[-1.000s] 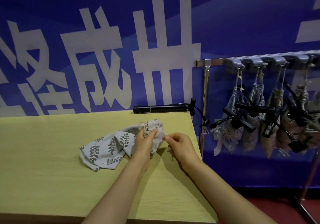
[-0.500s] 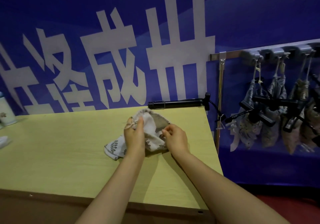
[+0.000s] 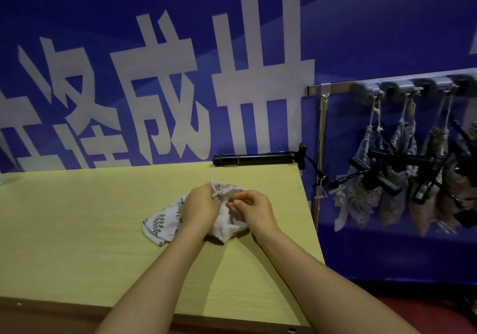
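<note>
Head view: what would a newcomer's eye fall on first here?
The blue banner with huge white characters fills the back wall. At centre, the left hand and right hand pinch the gathered mouth of a leaf-print pouch lying on the pale wooden table. To the right, hanging pouches dangle from a metal rail.

Matt leaf-print cloth pouch [image 3: 165,224], smooth pale wood-grain table [image 3: 77,220]

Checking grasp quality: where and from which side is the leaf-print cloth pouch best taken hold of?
Likely the ruffled mouth hem, from above, where left hand and right hand pinch it. The leaf-print cloth pouch lies limp on the table; only that hem stands up.
</note>
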`<act>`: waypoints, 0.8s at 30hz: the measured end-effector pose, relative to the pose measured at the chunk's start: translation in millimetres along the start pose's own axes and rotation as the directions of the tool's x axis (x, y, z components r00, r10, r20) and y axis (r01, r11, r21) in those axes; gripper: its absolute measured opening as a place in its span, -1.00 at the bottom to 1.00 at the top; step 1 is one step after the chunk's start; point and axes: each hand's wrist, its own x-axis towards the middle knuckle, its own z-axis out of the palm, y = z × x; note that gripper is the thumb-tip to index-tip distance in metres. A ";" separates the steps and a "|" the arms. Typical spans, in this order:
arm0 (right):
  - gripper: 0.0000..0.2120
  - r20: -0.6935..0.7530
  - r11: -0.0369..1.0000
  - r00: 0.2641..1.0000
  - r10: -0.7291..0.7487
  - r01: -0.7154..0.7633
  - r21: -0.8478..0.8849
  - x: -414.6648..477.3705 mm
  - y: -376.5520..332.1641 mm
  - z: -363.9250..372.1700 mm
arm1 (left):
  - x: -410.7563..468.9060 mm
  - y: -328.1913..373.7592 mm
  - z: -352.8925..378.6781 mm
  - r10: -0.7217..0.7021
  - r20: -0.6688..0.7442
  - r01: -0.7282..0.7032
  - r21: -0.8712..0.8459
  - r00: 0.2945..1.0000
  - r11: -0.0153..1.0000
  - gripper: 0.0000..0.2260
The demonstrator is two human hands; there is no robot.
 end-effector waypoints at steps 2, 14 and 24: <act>-0.85 0.070 0.998 0.997 0.021 -0.025 0.056 -1.6 -2.1 3.3 | 3.3 -1.5 -4.7 -0.058 -0.047 0.051 -0.132 0.997 0.990 -0.86; -0.78 0.000 0.804 0.954 -0.301 0.254 -0.538 -3.8 10.6 20.1 | 4.6 -17.7 -48.7 -0.471 -0.160 0.209 -0.742 0.868 0.638 -0.89; -0.68 -0.002 0.948 0.997 -0.083 0.079 -0.309 4.9 2.3 3.3 | 6.2 3.7 -23.6 -0.292 -0.091 0.199 -0.538 0.952 0.819 -0.76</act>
